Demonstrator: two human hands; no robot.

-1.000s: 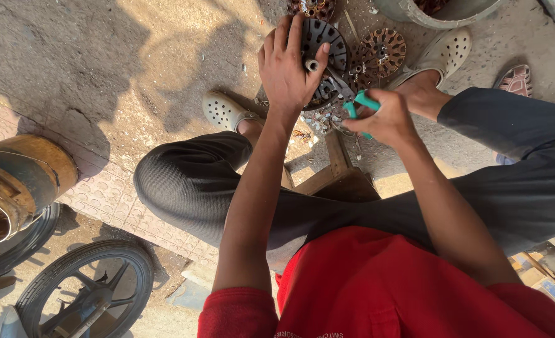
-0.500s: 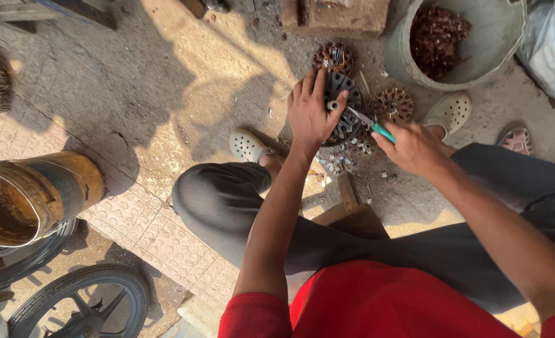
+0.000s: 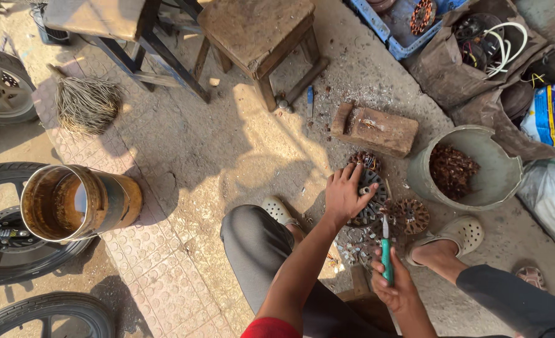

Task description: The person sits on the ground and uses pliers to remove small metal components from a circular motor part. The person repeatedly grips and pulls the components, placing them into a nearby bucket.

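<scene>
Left hand (image 3: 346,194) spread flat, pressing the dark slotted motor stator (image 3: 371,199) on the ground at centre right | right hand (image 3: 395,285) fisted around green-handled screwdriver (image 3: 386,249), tip beside stator | grey bucket (image 3: 468,168) of scrap right | wooden block (image 3: 375,129) above.

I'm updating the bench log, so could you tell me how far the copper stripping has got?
Done: the grey bucket already holds brown wire scrap. In hand: the left hand presses down a round dark stator while the right hand holds a green-handled tool towards it. Left: a wound stator lies alongside.
</scene>
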